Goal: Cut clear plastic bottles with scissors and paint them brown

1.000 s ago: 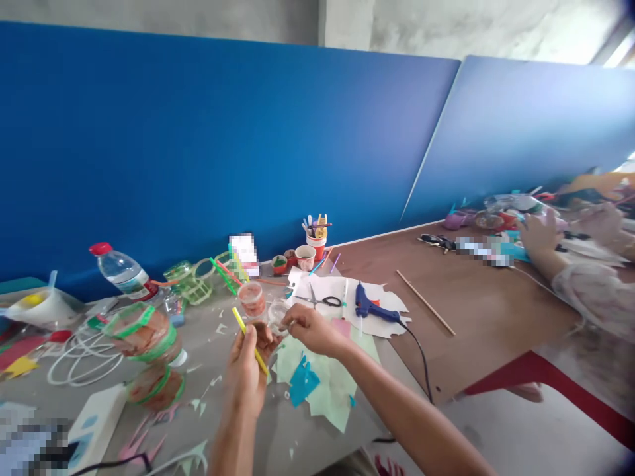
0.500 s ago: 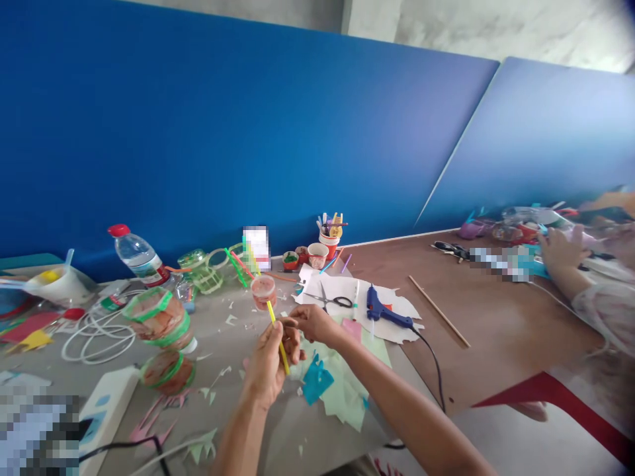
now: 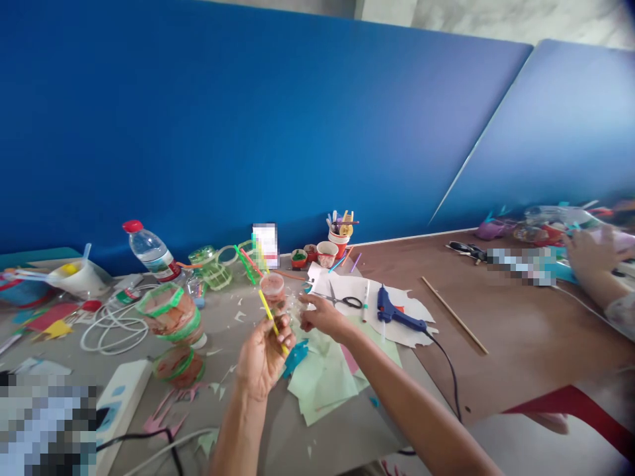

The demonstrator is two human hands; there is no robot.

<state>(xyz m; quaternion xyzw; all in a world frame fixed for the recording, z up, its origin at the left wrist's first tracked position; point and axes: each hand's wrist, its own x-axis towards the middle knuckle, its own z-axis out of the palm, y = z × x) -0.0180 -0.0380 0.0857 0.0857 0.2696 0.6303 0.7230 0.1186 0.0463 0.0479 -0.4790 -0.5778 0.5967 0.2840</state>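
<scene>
My left hand is closed around a yellow straw, which slants up and to the left out of the fingers. My right hand is apart from it, further right and forward, with its fingers curled together. Whatever those fingertips hold, if anything, is too small to make out. Beside them lies some crumpled clear material. Just beyond the straw stands a small reddish-brown cup with a pale rim. Pale green paper sheets and a blue paper scrap lie below the hands.
Scissors and a blue glue gun rest on white paper. A wooden stick lies further right. On the left are a green-banded brown pot, a water bottle and a power strip. Another person's hand is far right.
My right hand has drawn away from the left hand and the straw, towards the crumpled clear material. My left hand still grips the straw, its palm turned more upward. The view has shifted slightly left.
</scene>
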